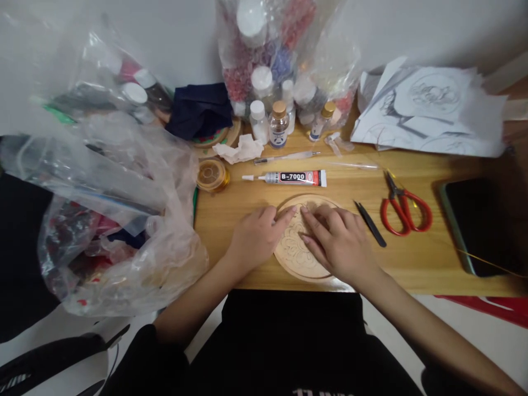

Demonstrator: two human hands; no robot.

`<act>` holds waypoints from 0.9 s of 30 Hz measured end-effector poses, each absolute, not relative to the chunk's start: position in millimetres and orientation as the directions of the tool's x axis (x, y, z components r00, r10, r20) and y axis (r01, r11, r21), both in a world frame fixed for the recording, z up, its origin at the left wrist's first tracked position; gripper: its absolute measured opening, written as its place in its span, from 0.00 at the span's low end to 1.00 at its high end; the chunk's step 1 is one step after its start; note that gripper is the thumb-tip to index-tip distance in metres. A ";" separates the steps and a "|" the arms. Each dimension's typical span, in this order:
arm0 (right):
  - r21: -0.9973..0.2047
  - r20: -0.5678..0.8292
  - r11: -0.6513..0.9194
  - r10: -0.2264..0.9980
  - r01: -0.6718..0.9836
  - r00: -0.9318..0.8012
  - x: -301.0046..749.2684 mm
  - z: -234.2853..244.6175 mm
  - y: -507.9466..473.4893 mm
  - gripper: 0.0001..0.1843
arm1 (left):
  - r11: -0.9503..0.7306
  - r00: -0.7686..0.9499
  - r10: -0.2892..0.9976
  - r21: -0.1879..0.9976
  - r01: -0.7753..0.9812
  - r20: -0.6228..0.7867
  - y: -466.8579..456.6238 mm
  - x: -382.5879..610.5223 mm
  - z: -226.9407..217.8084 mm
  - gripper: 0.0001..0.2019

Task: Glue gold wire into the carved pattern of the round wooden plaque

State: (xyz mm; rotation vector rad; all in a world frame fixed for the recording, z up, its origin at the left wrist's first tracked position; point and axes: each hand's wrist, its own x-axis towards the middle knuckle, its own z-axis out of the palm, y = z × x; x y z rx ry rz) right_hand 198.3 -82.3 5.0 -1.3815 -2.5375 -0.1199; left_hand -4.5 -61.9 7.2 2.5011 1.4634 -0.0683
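On the table in front of me lies a round wooden board [299,252] with a raised rim and a curling flower-like line pattern. My left hand [254,234] rests at its left edge, one finger stretched out to the upper part of the pattern and the others partly curled. From the right, my right hand [344,239] lies over the board with fingers apart, its fingertips touching the surface close to the left fingertip. No object shows between the fingers of either hand; anything very thin there is too small to make out. The right hand hides the board's right side.
Beyond the board lie a B-7000 glue tube [295,177] and a pen-like tool [286,158]. Black tweezers [370,224], red-handled pliers [404,209] and a phone [478,225] are rightward. A wire spool [212,175] and plastic bag [165,258] stand left; small bottles [279,125] stand behind.
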 end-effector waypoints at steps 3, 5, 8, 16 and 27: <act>-0.053 0.256 0.546 0.817 0.836 -0.517 198.2 3.4 -81.8 0.23 | -0.502 0.522 0.846 0.168 0.848 -0.109 -62.0 -6.0 5.0 0.22; -0.082 0.269 0.538 0.823 0.839 -0.501 198.6 1.9 -81.5 0.25 | -0.546 0.555 0.832 0.162 0.822 -0.014 -61.9 -7.5 2.7 0.22; -0.117 0.276 0.533 0.828 0.838 -0.488 199.1 0.4 -81.2 0.27 | -0.596 0.585 0.803 0.112 0.795 0.116 -61.7 -9.1 -0.2 0.22; -0.098 0.251 0.534 0.830 0.840 -0.499 198.6 2.9 -80.7 0.25 | -0.619 0.607 0.781 0.052 0.784 0.149 -61.2 -9.3 1.4 0.22; -0.197 0.341 0.538 0.821 0.820 -0.457 202.8 -1.2 -80.9 0.18 | -0.574 0.573 0.817 0.188 0.797 0.065 -61.2 -10.0 -1.8 0.21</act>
